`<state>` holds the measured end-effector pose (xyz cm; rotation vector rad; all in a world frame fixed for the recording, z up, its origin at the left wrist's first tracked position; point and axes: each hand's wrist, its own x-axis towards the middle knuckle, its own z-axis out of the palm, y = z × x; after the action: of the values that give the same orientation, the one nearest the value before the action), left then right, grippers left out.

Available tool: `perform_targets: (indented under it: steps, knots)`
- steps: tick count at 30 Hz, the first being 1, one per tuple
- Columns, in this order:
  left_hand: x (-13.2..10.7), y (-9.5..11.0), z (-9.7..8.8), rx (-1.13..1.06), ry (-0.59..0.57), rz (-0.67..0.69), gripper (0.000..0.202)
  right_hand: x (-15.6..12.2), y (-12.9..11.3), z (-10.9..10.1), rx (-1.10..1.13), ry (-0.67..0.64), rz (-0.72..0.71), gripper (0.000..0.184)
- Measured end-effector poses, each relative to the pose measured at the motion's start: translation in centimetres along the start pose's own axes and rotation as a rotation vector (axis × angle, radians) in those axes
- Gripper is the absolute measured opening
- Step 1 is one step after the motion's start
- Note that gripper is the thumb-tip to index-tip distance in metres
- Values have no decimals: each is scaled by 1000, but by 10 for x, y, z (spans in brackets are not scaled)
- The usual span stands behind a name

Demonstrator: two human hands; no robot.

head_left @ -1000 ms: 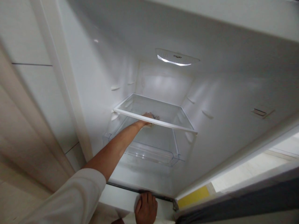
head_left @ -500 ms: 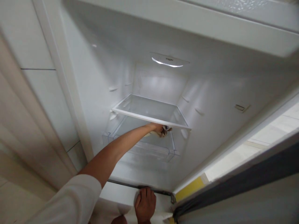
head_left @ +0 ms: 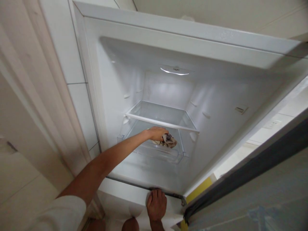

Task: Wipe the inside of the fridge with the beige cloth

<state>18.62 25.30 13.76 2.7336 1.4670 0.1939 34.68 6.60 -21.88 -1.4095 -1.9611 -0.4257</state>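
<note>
My left hand point(head_left: 157, 132) reaches into an open, lit fridge and is closed round a crumpled, patterned cloth point(head_left: 169, 140). Hand and cloth hang just below the white front rim of a glass shelf point(head_left: 160, 123) and above a clear plastic drawer point(head_left: 156, 153). My right hand point(head_left: 156, 204) rests palm down on the fridge's lower front ledge point(head_left: 125, 192), its fingers laid flat against the dark seal, holding nothing.
The fridge's interior lamp point(head_left: 174, 70) glows at the top of the cavity. The fridge door point(head_left: 255, 179) stands open on the right, with a yellow patch point(head_left: 200, 190) beneath it. White wall tiles point(head_left: 74, 96) and a pale panel lie to the left.
My left hand has drawn back with the cloth, from the shelf's front rim to just below it and to the right. The view has pulled back. My right hand stays on the ledge.
</note>
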Motion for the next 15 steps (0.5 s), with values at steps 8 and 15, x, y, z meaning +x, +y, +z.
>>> perform_targets:
  steps: [8,15]
  knots:
    - [-74,-40,-7,224,234,-226,42,7,-5,-9,-23,36,-2,15]
    - [-85,-69,-9,310,319,-384,40,1,2,0,6,46,-21,15]
